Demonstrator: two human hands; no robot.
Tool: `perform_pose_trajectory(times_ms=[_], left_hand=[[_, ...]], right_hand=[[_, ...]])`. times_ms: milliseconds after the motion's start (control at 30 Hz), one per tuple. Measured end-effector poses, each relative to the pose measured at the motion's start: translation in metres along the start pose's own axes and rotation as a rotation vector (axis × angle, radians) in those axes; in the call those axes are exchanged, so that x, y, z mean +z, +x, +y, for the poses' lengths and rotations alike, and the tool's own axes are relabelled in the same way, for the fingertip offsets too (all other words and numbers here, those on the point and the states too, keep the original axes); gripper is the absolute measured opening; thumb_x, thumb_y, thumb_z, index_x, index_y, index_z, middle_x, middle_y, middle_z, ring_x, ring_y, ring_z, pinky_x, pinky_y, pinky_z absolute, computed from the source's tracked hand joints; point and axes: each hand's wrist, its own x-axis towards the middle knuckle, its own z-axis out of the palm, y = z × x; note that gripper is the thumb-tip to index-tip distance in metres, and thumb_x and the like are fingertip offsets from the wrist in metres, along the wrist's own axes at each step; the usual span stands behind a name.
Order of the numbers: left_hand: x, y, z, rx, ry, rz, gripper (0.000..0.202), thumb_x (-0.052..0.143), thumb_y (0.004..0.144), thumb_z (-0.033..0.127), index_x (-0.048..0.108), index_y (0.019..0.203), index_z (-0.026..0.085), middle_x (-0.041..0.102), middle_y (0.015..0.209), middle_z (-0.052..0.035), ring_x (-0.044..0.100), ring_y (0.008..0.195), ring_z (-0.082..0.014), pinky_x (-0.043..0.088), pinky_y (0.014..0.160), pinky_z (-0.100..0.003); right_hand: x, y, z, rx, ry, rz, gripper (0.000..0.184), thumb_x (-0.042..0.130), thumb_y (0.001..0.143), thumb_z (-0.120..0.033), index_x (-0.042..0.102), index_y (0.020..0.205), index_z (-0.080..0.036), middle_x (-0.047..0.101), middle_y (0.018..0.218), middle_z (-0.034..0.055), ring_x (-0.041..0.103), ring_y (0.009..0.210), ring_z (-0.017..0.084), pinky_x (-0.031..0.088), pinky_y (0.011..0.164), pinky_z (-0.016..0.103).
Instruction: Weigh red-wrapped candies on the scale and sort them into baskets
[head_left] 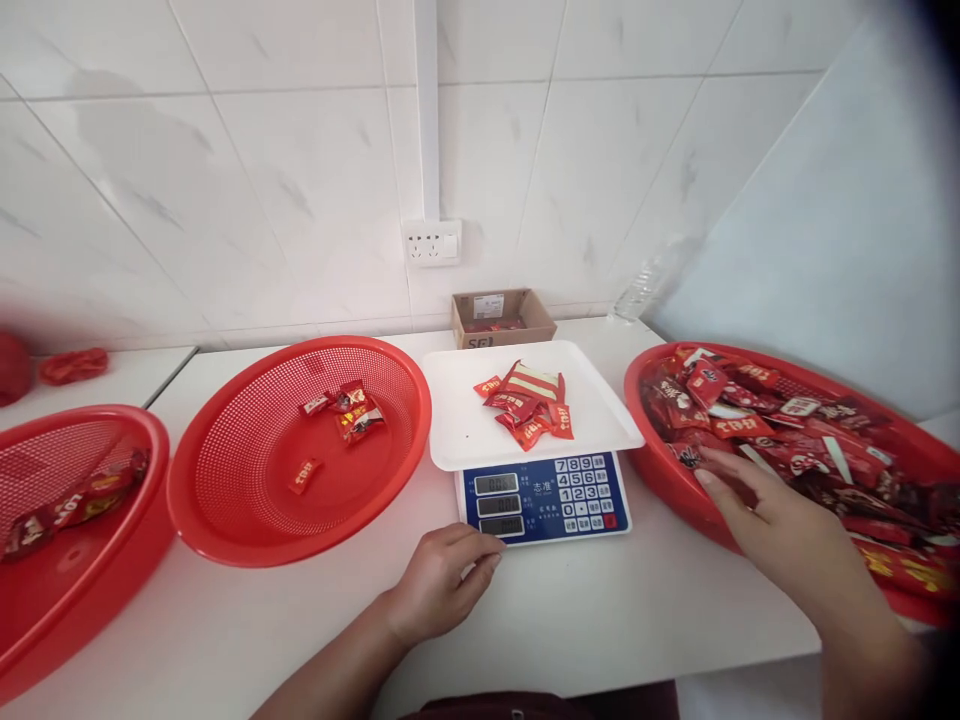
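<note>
My left hand [448,580] rests on the white table with its fingers curled and nothing visible in them. Its fingertips are by the front left corner of a digital scale [541,500]. On the scale's white tray [450,400] lies a small pile of red snack packets [529,408], one with a cream-striped back. At the right, my right hand [765,520] reaches over the near rim of a red basket [652,480] heaped with red wrapped packets [795,420]. Its thumb and fingertips close on a small red packet [685,456], partly hidden by the fingers.
Left of the scale stands a red perforated basket [247,450] with several packets inside. Another red basket [154,440] at the far left holds larger packets. Behind the scale are a cardboard box [491,340] and a clear plastic bottle [636,292]. A wall socket [433,243] is above.
</note>
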Motion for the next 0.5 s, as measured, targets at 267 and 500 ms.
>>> perform_pose_trajectory(times_ms=[267,500], left_hand=[[0.003,0.003,0.003,0.002,0.063,-0.018,0.022,0.045,0.091,0.020,0.065,0.098,0.020,0.071,0.082,-0.0051,0.065,0.073,-0.0137,0.051,0.066,-0.023],[-0.003,0.008,0.009,0.104,0.205,0.027,0.020,0.046,0.091,0.018,0.063,0.101,0.019,0.070,0.083,-0.0066,0.065,0.075,-0.0141,0.052,0.066,-0.024]], right_hand=[[0.008,0.001,0.001,-0.058,-0.075,-0.073,0.053,0.030,0.084,-0.054,0.060,0.120,-0.028,0.063,0.118,0.0070,0.062,0.094,0.031,0.050,0.071,0.044],[0.013,0.001,0.008,-0.097,-0.139,-0.067,0.051,0.026,0.088,-0.054,0.057,0.121,-0.033,0.062,0.120,0.0046,0.063,0.092,0.031,0.051,0.062,0.042]])
